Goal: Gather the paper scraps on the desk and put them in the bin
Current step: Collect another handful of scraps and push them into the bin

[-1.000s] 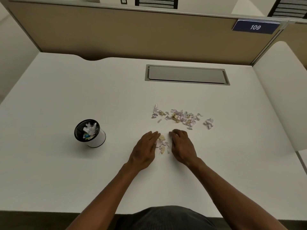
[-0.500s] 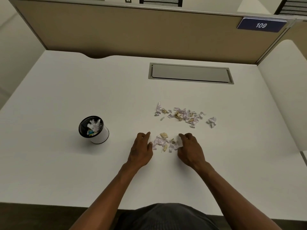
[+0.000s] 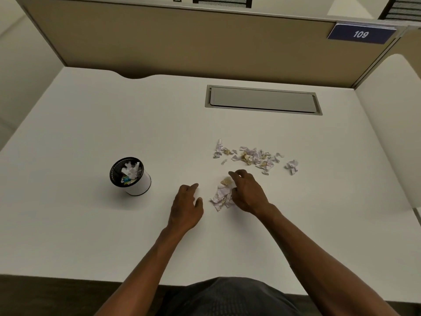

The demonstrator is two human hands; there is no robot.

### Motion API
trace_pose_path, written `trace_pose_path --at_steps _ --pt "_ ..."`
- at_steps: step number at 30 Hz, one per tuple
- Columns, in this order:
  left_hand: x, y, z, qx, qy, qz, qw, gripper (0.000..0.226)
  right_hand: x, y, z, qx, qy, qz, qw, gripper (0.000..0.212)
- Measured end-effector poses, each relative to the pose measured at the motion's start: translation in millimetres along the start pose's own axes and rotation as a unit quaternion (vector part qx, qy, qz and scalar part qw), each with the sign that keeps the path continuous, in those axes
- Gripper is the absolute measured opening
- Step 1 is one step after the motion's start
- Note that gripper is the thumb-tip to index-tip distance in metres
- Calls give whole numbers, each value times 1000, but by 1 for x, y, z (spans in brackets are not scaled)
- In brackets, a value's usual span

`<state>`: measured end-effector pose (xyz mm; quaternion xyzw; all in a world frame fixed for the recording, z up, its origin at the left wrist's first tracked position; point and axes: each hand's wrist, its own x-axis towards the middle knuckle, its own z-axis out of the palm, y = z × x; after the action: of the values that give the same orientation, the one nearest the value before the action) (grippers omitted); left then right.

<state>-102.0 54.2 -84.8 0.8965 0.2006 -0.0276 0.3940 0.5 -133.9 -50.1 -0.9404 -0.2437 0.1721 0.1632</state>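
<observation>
1. Your right hand [image 3: 248, 192] sits just right of centre frame, fingers curled and loosely cupped over the right edge of a small heap of scraps [image 3: 222, 195]. The fingertips touch the paper; whether any piece is actually pinched cannot be told.
2. Your left hand [image 3: 186, 206] lies palm down on the desk [image 3: 91, 236], left of that heap and apart from it, fingers relaxed and slightly spread, holding nothing.
3. The small heap, white and tan pieces, rests on the desk between your two hands, nearer the right one.
4. A larger scatter of scraps [image 3: 250, 156] lies above the hands in the frame, strung in a loose band, clear of both hands.
5. One separate crumpled scrap [image 3: 292, 166] sits at the right end of that band, a little apart from it.
6. The bin [image 3: 131, 176], a small round container with a dark rim and white side, stands upright at centre left of the frame, well apart from your left hand. It already holds paper.
7. A grey flap [image 3: 263, 100] is set into the desk in the upper centre of the frame.
8. A dark sign [image 3: 361, 34] reading 109 is fixed to the partition at upper right.
</observation>
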Motion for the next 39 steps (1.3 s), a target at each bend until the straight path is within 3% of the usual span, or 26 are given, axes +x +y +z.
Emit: trace_pose_path --at_steps 8,11,15,19,23,28,34,39 --pt "-22 10 21 -37 -49 37 997 58 -12 1 14 3 -7 -82 997 49" --pt "-20 11 23 -53 -70 28 996 79 -11 8 10 29 -1 -6 1000 71" --pt "-10 9 20 -24 -97 38 994 97 -9 17 3 -27 -84 17 996 109" --pt "6 17 17 41 -114 64 991 104 -7 11 12 -51 -105 -10 993 117" --pt "16 25 18 71 -120 63 988 94 -1 -2 21 -31 -76 -33 996 93" --pt "10 25 24 23 -69 61 995 17 2 -10 24 24 -35 -32 999 48" --pt "-3 22 32 -36 10 70 997 19 4 -15 30 60 -12 -22 998 32" --pt "-7 24 33 -141 67 -22 987 20 8 -19 30 111 15 -8 994 20"
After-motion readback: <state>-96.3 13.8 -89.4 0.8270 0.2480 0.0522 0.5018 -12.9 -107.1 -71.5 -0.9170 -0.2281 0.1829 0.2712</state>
